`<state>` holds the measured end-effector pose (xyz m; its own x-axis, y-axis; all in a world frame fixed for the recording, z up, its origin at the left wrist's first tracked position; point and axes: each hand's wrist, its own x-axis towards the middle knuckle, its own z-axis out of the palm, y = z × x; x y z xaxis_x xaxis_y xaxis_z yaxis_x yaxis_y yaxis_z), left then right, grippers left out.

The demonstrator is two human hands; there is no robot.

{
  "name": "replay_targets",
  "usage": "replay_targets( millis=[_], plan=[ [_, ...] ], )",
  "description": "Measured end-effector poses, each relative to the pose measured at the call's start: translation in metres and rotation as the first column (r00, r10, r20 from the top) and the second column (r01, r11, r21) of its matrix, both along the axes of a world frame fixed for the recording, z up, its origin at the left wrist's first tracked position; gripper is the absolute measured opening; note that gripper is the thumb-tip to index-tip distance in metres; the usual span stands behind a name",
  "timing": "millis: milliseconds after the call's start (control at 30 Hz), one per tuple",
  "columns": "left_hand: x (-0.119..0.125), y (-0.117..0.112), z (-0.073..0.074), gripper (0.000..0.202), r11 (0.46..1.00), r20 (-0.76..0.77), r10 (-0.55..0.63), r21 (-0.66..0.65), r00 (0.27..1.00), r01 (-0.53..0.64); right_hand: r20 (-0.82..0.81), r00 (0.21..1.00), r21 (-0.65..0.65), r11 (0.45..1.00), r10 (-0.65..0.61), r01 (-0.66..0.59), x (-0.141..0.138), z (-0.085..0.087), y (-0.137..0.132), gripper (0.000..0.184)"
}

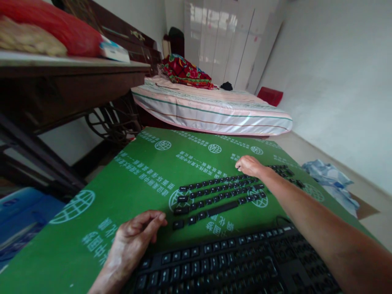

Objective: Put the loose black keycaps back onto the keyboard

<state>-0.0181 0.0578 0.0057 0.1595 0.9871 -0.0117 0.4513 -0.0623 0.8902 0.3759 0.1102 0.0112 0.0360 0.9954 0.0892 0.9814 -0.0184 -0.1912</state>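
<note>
Several rows of loose black keycaps (222,192) lie on a green printed board (122,192), with a long space bar (222,208) in the nearest row. My right hand (249,165) is above the far row, its fingers pinched on a small dark piece that looks like a keycap (238,168). Left of the rows, my left hand (134,232) rests near the board with thumb and fingers pressed together; whatever may be in them is hidden. Closest to me is a black keyboard (211,265), cut off by the bottom edge, partly behind my right forearm.
A striped bed (214,106) with a red floral blanket (190,71) stands beyond the board. At left is a wooden table (70,87) bearing a red bag (61,34); below it is a blue box (27,220). Pale cloth (330,175) lies on the floor at right.
</note>
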Motion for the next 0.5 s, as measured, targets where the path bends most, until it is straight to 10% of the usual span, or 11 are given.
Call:
replay_targets(
  millis=[167, 500],
  plan=[
    [0.000, -0.001, 0.000, 0.036, 1.000, -0.027, -0.003, -0.001, 1.000, 0.003, -0.121, 0.993, 0.067, 0.998, -0.003, 0.011, -0.027, 0.020, -0.029, 0.017],
    [0.009, -0.008, 0.009, 0.026, 1.000, 0.017, -0.028, 0.014, 0.999, 0.028, -0.419, 0.856, 0.390, 0.911, 0.302, -0.131, -0.102, 0.024, -0.190, 0.008]
  ],
)
